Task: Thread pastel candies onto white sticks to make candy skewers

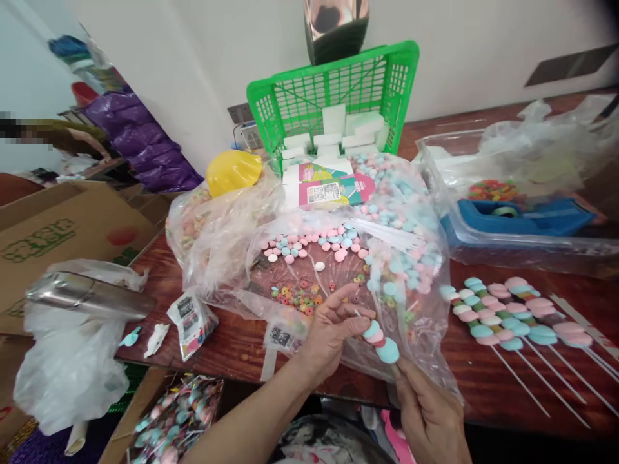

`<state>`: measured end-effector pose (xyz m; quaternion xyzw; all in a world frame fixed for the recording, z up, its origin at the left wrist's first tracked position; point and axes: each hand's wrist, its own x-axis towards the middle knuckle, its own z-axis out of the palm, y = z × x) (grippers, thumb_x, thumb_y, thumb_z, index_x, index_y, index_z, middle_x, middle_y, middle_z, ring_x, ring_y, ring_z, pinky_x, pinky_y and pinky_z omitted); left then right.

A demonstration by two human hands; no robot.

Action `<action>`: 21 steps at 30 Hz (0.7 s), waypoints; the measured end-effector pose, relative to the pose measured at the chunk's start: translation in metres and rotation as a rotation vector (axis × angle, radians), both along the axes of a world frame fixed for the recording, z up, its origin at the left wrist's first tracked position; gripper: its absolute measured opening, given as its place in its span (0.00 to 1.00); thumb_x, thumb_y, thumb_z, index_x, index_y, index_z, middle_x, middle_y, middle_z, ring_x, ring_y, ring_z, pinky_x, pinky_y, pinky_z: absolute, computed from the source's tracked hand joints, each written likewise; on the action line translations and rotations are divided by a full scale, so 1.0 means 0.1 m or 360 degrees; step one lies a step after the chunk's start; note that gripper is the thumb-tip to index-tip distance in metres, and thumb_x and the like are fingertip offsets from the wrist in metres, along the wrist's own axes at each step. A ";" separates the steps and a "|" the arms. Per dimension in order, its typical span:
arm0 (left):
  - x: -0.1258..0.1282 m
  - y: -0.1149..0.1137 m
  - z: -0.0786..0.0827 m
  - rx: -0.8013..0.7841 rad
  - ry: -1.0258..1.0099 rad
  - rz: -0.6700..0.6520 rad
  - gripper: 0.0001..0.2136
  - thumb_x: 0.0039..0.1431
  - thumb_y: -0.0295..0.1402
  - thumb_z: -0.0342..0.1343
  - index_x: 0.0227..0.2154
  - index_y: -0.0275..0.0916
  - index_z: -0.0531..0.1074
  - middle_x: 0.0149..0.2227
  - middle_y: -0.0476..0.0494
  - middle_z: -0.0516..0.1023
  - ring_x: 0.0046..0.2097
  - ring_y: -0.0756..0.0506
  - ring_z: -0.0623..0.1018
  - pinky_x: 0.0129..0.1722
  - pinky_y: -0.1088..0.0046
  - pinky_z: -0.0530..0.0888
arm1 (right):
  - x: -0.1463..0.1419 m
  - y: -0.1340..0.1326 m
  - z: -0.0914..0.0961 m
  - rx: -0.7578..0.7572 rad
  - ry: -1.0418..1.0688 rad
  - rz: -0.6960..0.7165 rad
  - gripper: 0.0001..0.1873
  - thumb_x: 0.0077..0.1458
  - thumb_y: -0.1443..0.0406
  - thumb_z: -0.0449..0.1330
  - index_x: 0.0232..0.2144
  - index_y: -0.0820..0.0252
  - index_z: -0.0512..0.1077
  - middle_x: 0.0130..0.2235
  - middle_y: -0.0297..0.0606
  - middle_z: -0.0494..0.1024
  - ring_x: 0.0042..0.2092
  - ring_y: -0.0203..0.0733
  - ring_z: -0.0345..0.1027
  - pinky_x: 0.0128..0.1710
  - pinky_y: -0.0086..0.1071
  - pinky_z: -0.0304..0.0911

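Between my two hands is a candy skewer point(387, 351), a white stick threaded with blue and pink candies and a small red ring. My left hand point(329, 335) has its thumb and fingers closed around the upper end, by the stick's tip. Below the lowest blue candy, my right hand point(430, 409) pinches the stick, most of which its fingers hide. Loose pink and blue candies point(290, 245) and small colored ring candies point(297, 299) lie on clear plastic in front of me. Several finished-looking candy skewers point(517, 316) rest at the right, their sticks pointing toward me.
A green basket point(333, 80) with white boxes stands at the back. White sticks point(387, 233) lie on the candy bag. At right is a blue tape dispenser point(522, 218); at left, a steel flask point(82, 295). A box of wrapped candy skewers point(169, 419) sits below the table edge.
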<state>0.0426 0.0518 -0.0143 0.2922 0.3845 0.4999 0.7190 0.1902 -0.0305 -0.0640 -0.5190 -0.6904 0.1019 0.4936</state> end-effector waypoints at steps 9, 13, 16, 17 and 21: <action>0.02 -0.12 -0.06 0.0034 -0.0033 0.0017 0.30 0.38 0.30 0.72 0.49 0.41 0.73 0.33 0.43 0.83 0.35 0.46 0.80 0.38 0.70 0.74 | -0.08 0.17 0.04 0.0050 0.0029 -0.0138 0.10 0.59 0.71 0.53 0.34 0.60 0.75 0.22 0.33 0.74 0.20 0.35 0.67 0.21 0.26 0.62; -0.16 0.19 0.04 0.0173 0.0285 -0.0294 0.30 0.41 0.35 0.70 0.51 0.40 0.72 0.34 0.42 0.82 0.32 0.46 0.79 0.35 0.69 0.73 | -0.09 0.24 0.08 0.0090 0.0076 -0.0143 0.10 0.58 0.71 0.53 0.35 0.62 0.76 0.25 0.36 0.77 0.23 0.37 0.71 0.23 0.25 0.65; -0.31 0.72 0.09 0.0626 0.0962 -0.0308 0.17 0.54 0.39 0.61 0.45 0.39 0.75 0.38 0.40 0.80 0.37 0.44 0.78 0.37 0.68 0.72 | -0.01 0.23 0.05 -0.0084 0.0242 -0.0186 0.10 0.59 0.67 0.55 0.33 0.61 0.76 0.22 0.32 0.74 0.21 0.35 0.68 0.22 0.23 0.64; -0.35 0.93 0.09 0.0862 0.1265 -0.0233 0.13 0.58 0.38 0.56 0.42 0.38 0.77 0.40 0.40 0.79 0.40 0.44 0.77 0.40 0.67 0.71 | 0.02 0.22 0.03 -0.0143 0.0304 -0.0219 0.10 0.59 0.66 0.55 0.33 0.61 0.76 0.21 0.31 0.72 0.20 0.34 0.66 0.20 0.22 0.63; -0.36 1.59 0.02 0.1441 0.2030 -0.0635 0.07 0.56 0.30 0.53 0.30 0.37 0.76 0.35 0.41 0.77 0.40 0.42 0.74 0.44 0.65 0.68 | 0.14 0.19 -0.07 -0.0228 0.0458 -0.0238 0.10 0.59 0.65 0.56 0.33 0.62 0.77 0.19 0.30 0.70 0.19 0.34 0.64 0.18 0.21 0.62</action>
